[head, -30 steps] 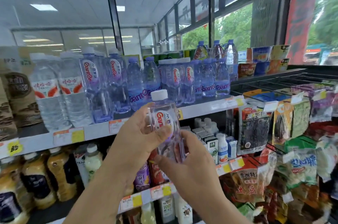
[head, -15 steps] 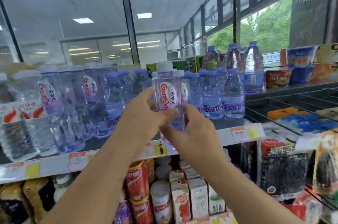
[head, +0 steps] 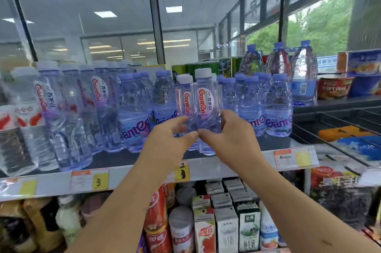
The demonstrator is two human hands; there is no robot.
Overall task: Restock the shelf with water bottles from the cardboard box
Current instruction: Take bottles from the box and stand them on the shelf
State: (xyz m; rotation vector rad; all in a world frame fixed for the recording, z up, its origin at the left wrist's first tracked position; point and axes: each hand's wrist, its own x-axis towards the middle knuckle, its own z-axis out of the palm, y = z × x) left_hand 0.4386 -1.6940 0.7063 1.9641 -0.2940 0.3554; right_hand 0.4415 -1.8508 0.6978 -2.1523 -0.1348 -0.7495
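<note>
Left hand (head: pixel 173 139) and right hand (head: pixel 233 137) both clamp low round the water bottle (head: pixel 206 104) at the shelf (head: pixel 226 167): full, probably hefty, slick thin plastic, so grip mid-body.

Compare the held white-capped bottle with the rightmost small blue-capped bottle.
The white-capped bottle is slim, the blue-capped bottle wider. The white-capped bottle's logo is red; the blue-capped bottle's, purple. The left hand and right hand grip the white-capped bottle; the blue-capped bottle stands untouched. Both are clear, upright.
</note>
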